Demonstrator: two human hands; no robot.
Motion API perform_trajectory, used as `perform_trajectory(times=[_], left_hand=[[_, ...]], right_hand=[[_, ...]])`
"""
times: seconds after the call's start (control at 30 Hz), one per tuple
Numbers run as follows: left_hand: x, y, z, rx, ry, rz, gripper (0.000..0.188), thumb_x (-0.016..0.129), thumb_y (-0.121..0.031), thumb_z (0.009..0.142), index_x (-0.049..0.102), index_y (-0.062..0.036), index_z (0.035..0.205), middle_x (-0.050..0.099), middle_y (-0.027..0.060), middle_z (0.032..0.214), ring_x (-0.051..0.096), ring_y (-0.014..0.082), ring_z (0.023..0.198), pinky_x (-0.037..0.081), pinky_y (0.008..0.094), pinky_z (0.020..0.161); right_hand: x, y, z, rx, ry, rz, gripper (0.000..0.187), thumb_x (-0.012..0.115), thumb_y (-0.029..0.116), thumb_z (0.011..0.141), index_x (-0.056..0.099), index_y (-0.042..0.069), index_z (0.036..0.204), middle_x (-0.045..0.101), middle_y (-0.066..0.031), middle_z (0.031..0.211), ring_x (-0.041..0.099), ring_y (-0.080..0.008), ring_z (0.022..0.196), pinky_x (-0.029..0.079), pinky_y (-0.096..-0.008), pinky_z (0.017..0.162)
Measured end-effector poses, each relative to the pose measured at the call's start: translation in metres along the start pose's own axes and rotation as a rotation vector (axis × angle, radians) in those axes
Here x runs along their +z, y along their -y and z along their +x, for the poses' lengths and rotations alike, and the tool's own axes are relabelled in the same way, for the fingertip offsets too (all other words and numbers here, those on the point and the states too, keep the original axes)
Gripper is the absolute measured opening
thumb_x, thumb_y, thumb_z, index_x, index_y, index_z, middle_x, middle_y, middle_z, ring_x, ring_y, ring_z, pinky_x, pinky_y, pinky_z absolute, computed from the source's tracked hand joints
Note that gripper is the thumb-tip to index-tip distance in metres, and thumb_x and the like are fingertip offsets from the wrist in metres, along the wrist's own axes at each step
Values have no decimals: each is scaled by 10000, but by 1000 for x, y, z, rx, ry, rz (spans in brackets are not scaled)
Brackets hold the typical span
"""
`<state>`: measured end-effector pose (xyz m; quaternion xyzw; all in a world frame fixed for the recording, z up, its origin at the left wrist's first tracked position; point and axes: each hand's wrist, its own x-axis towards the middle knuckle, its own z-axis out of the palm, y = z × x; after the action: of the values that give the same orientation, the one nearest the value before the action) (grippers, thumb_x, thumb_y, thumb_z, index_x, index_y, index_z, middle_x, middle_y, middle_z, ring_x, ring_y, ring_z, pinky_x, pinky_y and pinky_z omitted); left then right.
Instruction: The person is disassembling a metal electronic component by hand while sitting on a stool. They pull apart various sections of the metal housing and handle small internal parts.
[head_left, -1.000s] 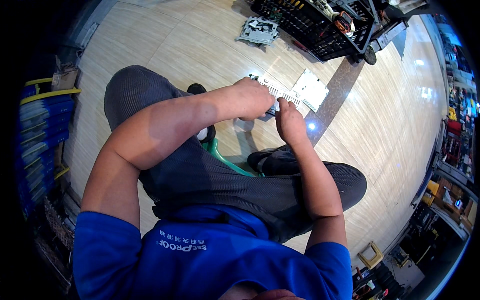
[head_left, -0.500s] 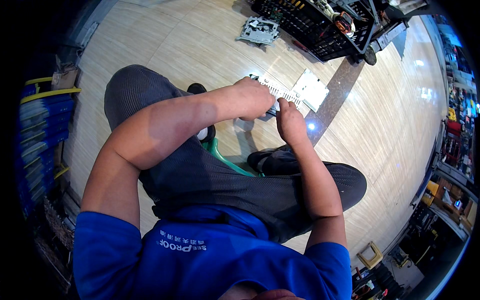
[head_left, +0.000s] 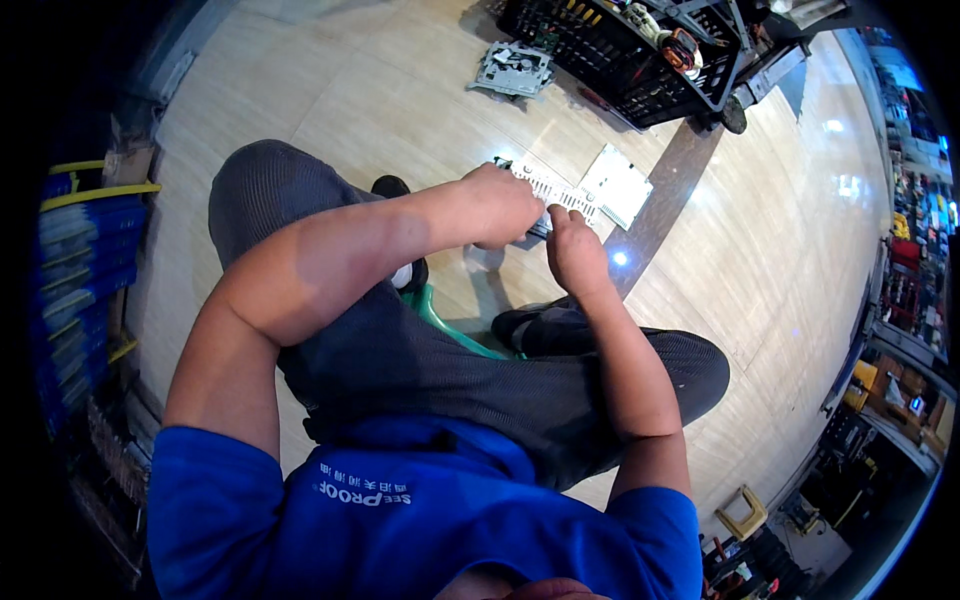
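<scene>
Out in front of my knees, both hands are at a slotted metal case (head_left: 567, 194), silvery with rows of vents along its upper face. My left hand (head_left: 500, 207) reaches over its left end, closed, with the fingers curled down around the edge. At the near right part of the case, my right hand (head_left: 577, 252) is closed with thumb and fingers against the rim. The fingers partly hide what lies between the hands. A flat pale metal plate (head_left: 617, 187) with small slots lies on the floor just beyond the case.
Farther off stands a black plastic crate (head_left: 625, 65) heaped with parts and tools. Beside it on the floor lies a metal mechanism (head_left: 513, 71). A green stool (head_left: 440, 318) shows under my legs. Blue bins (head_left: 95, 265) are stacked at left; shelves line the right.
The whole view has shifted slightly. Both hands stay on the metal case in nearly the same pose.
</scene>
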<state>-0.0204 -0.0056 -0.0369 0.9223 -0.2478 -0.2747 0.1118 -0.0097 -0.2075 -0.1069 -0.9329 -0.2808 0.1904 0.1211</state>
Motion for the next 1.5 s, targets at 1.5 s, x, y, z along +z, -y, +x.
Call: perform_trajectory(times=[1.5], left_hand=[[-5, 0, 0, -1, 41, 30, 421, 697, -349, 886, 595, -83, 1196, 661, 160, 1112, 655, 356, 1048, 528, 488, 858]], right_hand=[[6, -3, -4, -85, -36, -41, 149, 515, 86, 881, 624, 9, 945, 643, -230, 922, 690, -387, 790, 573, -483, 682]])
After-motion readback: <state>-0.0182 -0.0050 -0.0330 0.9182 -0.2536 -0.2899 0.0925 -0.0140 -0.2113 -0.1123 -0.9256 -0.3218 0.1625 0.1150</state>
